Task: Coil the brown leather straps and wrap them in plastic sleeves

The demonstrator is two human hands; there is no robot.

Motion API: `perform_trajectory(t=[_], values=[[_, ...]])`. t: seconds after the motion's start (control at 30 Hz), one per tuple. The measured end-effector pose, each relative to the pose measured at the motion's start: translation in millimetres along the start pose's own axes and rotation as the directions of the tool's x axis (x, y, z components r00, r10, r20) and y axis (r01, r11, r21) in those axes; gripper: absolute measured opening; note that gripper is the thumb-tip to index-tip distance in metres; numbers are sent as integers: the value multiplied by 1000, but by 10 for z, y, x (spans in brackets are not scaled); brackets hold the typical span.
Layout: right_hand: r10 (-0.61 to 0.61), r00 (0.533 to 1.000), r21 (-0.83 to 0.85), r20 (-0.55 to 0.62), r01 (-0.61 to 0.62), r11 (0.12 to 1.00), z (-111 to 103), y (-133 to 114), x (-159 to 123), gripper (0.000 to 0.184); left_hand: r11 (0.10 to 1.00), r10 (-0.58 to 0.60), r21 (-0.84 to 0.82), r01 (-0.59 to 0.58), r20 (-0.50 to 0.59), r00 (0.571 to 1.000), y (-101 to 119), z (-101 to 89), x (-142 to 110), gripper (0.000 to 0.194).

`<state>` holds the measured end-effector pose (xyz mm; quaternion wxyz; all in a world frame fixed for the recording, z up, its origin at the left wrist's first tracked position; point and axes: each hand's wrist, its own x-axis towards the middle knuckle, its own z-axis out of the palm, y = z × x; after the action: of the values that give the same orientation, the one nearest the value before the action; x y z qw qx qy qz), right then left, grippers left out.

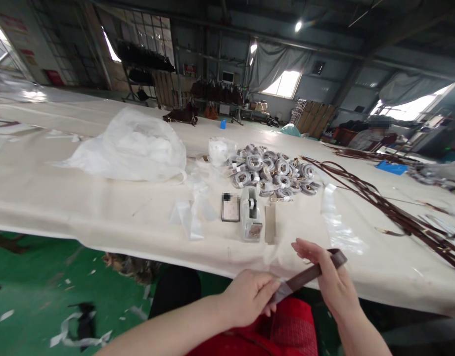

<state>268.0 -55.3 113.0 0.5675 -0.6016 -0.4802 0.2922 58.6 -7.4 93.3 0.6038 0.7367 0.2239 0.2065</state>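
Left grip (251,296) clamped on the pale-wrapped end of our brown strap (303,278), right grip (337,282) spread apart, with the strap's bend resting against it; strap sits above our red-clad lap, by the counter (112,212) edge, coiled straps (275,170) beyond. We judge it light, flexible but springy, smooth enough to slip, not fragile, though creasing is possible. Best hold: pinch the wrapped end flat, support the bend loosely, avoid twisting.
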Motion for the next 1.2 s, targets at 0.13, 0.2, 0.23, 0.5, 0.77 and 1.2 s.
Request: perform_trajectory(t=[0.13,0.2,0.23,0.5,0.77,1.2], values=[[-85,942,-87,325,119,989,13,-460,147,44,987,154,-39,-154,0,988,441,-46,324,64],[-62,976,98,206,43,994,-48,-594,314,44,984,165,-60,-165,-9,986,589,-40,456,63],[-39,994,206,106,17,978,-95,-657,406,44,985,162,-64,-162,-13,987,655,-40,515,62],[31,947,105,321,-68,992,-283,-1236,662,55,932,359,104,-348,-107,927,1241,-127,932,61],[-127,992,366,-3,119,923,-499,-1595,891,45,924,374,132,-359,-119,920,1446,-107,1043,61],[-102,932,223,348,23,975,-307,-1365,674,60,937,265,-214,-277,-83,961,1339,-154,939,62]])
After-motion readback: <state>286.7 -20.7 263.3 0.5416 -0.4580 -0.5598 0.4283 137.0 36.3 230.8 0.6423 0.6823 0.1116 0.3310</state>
